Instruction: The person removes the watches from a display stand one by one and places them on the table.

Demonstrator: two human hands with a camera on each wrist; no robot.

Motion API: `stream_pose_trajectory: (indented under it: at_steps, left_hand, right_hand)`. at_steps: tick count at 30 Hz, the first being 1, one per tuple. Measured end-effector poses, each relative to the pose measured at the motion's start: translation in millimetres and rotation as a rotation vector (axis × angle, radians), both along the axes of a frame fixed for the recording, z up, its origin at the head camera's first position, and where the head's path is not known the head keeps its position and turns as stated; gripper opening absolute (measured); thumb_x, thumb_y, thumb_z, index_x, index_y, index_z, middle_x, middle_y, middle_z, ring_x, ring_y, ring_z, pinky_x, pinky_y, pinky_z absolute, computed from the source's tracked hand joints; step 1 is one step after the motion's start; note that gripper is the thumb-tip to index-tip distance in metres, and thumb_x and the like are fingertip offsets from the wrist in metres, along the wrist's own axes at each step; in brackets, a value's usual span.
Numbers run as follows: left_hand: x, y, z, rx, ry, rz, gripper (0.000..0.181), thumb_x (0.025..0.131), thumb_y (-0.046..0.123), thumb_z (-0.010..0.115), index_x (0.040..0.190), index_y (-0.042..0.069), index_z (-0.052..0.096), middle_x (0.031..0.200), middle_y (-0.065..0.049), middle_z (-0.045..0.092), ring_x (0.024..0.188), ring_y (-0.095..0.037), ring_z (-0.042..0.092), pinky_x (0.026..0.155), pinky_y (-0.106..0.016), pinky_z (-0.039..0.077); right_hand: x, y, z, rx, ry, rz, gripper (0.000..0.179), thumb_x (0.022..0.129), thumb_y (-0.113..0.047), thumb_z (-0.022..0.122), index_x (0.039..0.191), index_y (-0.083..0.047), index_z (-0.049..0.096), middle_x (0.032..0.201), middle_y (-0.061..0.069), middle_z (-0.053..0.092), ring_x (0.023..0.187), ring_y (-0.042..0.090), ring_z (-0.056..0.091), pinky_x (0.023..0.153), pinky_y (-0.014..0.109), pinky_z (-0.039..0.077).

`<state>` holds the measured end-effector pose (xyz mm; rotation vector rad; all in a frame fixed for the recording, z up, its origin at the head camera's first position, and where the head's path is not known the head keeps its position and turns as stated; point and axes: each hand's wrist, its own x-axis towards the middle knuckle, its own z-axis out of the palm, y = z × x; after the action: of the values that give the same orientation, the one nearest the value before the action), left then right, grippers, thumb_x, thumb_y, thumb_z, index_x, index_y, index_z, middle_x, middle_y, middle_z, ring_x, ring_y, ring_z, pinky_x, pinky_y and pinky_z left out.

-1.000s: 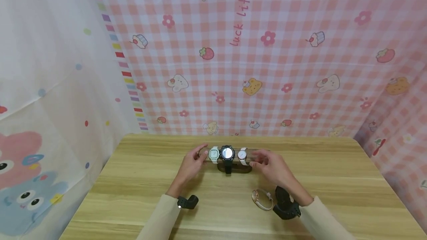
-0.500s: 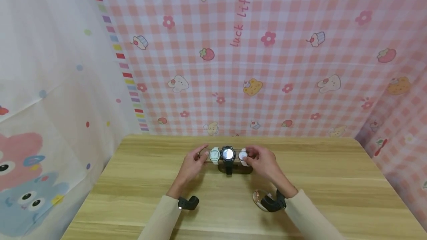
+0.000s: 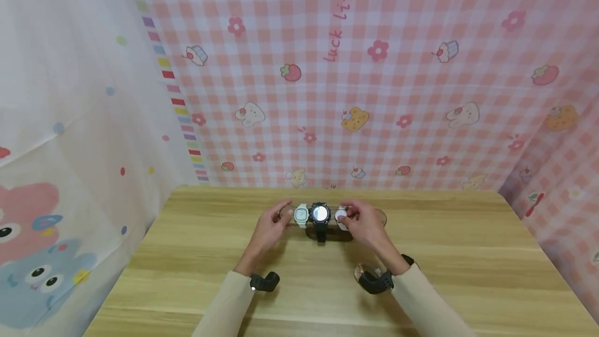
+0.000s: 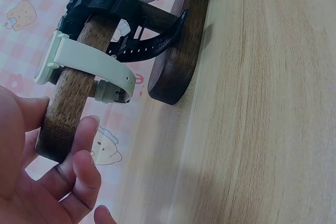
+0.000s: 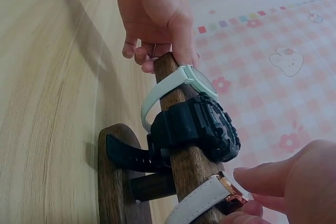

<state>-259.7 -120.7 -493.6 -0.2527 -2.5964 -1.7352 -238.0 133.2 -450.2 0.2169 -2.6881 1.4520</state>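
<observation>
My left hand (image 3: pixel 270 227) grips the near end of a dark wooden watch stand's bar (image 4: pixel 65 111), thumb on one side and fingers on the other. Three watches hang on the bar. Closest to that hand is a pale mint watch (image 3: pixel 301 214) with a square face, then a chunky black watch (image 3: pixel 320 213) with its strap tail hanging down. With thumb and fingers, my right hand (image 3: pixel 367 225) pinches the case of a white-strapped watch (image 5: pixel 202 201) with rose-gold trim, further along the bar. The fingers partly cover its face.
The stand's rounded base (image 4: pixel 184 45) stands on the wooden table (image 3: pixel 210 254). Below my right wrist lies another rose-gold watch (image 3: pixel 359 273), mostly hidden by the black wrist camera (image 3: pixel 374 284). A pink checked cloth (image 3: pixel 318 92) hangs behind the table.
My right hand has moved left from the bar's right end onto the white-strapped watch and now pinches it, uncovering the bar's end. My left hand has kept its grip.
</observation>
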Motion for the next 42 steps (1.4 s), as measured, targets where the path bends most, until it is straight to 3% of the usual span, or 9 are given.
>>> stream_pose_trajectory:
  at_steps: [11,21,30,42]
  left_hand:
    - [0.6,0.1,-0.3,-0.002,0.002,-0.001,0.04,0.102,0.024,0.056,0.141,0.014,0.056,0.082,-0.008,0.058,0.079,-0.033,0.065,0.06,-0.025,0.048]
    - [0.6,1.3,-0.8,-0.013,0.015,0.0,0.04,0.103,0.023,0.056,0.141,0.013,0.056,0.081,-0.008,0.06,0.078,-0.032,0.066,0.059,-0.025,0.047]
    - [0.5,1.9,-0.3,-0.013,0.012,0.006,0.04,0.103,0.023,0.056,0.141,0.013,0.056,0.082,-0.02,0.061,0.078,-0.034,0.066,0.057,-0.023,0.044]
    - [-0.3,2.0,-2.2,-0.016,0.016,0.01,0.039,0.103,0.023,0.056,0.141,0.013,0.056,0.08,-0.007,0.059,0.078,-0.03,0.066,0.058,-0.026,0.047]
  right_hand:
    - [-2.2,-3.0,-4.9,-0.039,-0.014,-0.025,0.033,0.089,0.0,0.07,0.121,0.001,0.066,0.087,0.008,0.059,0.066,0.014,0.051,0.053,0.021,0.042]
    - [0.0,-5.4,-2.9,-0.005,-0.008,-0.031,0.031,0.09,-0.001,0.068,0.12,-0.002,0.068,0.08,0.005,0.059,0.063,0.014,0.049,0.052,0.024,0.039]
    - [-1.0,-4.8,-3.2,0.01,-0.002,-0.025,0.029,0.091,-0.001,0.066,0.119,0.0,0.068,0.082,0.006,0.061,0.065,0.014,0.049,0.053,0.025,0.04]
    - [-0.8,-4.0,-2.4,0.015,-0.031,-0.035,0.03,0.092,-0.002,0.064,0.122,-0.001,0.067,0.086,0.007,0.063,0.066,0.015,0.051,0.054,0.026,0.041]
